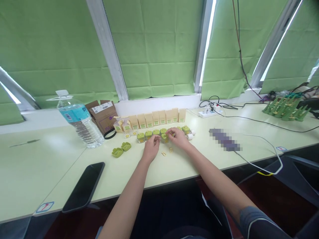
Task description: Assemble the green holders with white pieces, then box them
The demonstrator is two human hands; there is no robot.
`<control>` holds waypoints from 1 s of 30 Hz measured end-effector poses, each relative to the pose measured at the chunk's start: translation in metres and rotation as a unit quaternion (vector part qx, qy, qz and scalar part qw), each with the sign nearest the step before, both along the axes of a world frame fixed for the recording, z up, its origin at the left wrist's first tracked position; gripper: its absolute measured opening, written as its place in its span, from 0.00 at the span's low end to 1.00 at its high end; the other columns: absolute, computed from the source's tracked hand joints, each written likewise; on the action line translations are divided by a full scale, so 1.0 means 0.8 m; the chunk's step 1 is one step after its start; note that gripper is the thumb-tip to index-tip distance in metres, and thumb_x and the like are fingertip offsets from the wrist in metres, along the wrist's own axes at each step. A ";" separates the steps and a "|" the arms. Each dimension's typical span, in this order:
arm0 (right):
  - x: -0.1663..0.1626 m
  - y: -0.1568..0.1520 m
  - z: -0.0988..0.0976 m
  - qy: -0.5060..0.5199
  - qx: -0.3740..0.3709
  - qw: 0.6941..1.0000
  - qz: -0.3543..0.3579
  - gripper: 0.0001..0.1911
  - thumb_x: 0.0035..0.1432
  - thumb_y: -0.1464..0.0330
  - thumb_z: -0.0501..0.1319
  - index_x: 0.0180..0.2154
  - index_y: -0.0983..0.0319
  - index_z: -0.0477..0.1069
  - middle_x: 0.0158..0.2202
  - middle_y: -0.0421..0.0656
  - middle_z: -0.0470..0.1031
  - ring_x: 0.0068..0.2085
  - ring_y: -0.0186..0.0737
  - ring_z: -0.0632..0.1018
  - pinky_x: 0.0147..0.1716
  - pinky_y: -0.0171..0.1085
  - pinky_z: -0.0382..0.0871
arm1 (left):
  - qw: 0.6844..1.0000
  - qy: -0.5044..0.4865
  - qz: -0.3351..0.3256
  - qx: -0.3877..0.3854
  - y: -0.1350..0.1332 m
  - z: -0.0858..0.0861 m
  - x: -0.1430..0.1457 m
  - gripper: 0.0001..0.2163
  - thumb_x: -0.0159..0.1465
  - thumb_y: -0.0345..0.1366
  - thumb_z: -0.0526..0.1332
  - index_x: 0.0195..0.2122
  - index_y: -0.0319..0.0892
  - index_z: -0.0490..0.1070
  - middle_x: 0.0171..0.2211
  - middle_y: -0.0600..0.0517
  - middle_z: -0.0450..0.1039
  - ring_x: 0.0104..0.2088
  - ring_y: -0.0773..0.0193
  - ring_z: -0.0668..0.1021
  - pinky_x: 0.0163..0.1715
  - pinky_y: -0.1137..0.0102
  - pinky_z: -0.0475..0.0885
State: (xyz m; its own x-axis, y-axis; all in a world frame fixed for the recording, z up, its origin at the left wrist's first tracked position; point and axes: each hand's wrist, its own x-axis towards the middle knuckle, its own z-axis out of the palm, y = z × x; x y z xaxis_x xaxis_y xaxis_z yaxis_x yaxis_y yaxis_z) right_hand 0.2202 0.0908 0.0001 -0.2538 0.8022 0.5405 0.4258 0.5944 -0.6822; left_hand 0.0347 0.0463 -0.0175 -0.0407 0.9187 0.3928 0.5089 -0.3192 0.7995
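Forearms (216,176) extend to the green jars (149,134), where left hand (151,147) and right hand (178,136) hold fingertips bent, any gripped item indiscernible; most jars appear capped, two lids (117,152) left of them and two clips (163,153) before them judged outstanding.

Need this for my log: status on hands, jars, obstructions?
Left hand, right hand at jars; grip unclear. Jars lined up. Two yellow loops lie in front; nothing seems blocking.
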 end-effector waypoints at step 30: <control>0.038 -0.010 0.015 -0.197 -0.192 0.947 0.164 0.15 0.46 0.56 0.75 0.29 0.60 0.78 0.30 0.41 0.81 0.33 0.41 0.80 0.28 0.34 0.66 | 0.916 0.311 0.248 -0.050 -0.021 0.070 -0.094 0.11 0.63 0.40 0.58 0.44 0.46 0.74 0.43 0.43 0.77 0.48 0.46 0.76 0.48 0.56 0.69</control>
